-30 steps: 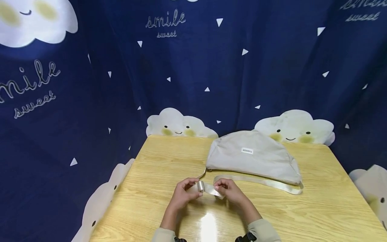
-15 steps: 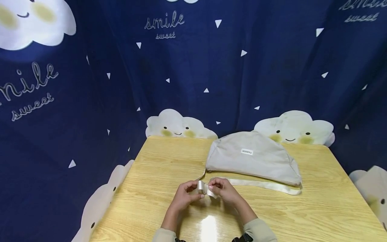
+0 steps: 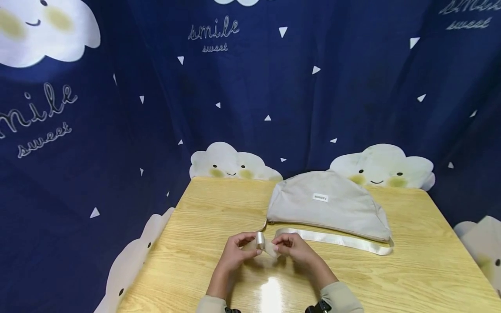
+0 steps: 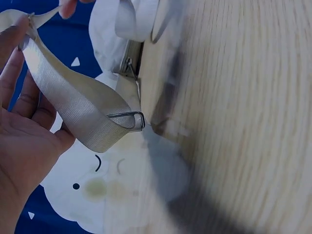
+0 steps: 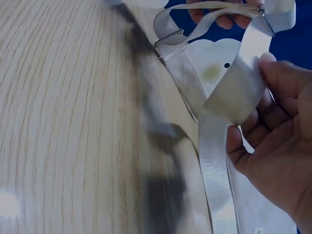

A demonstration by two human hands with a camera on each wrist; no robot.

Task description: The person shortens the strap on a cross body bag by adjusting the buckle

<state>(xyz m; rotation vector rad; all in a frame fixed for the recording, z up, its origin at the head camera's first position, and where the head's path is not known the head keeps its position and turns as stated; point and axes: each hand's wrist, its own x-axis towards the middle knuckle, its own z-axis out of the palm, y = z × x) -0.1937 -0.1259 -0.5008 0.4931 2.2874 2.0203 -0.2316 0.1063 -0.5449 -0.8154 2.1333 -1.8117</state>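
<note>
A beige bag (image 3: pixel 328 204) with a small white label lies on the table, its webbing strap (image 3: pixel 332 238) running along the zipped edge. My left hand (image 3: pixel 236 253) pinches the strap at a metal slide buckle (image 5: pixel 265 22), whose middle is partly covered by webbing. From there the strap loops down through a metal ring (image 4: pixel 143 119) near the bag's end. My right hand (image 3: pixel 295 250) pinches the strap just right of the buckle, thumb flat against the webbing (image 5: pixel 243 78). Both hands are close together in front of the bag.
The wooden table (image 3: pixel 195 278) extends on both sides of the hands. Behind it hangs a dark blue curtain (image 3: pixel 242 87) with clouds and triangles. A zipper pull (image 4: pixel 129 66) sits at the bag's corner.
My right hand came in toward the left hand, then drew slightly back right, still gripping the strap. The slack strap before the bag shifted and now curves differently. The bag stays put.
</note>
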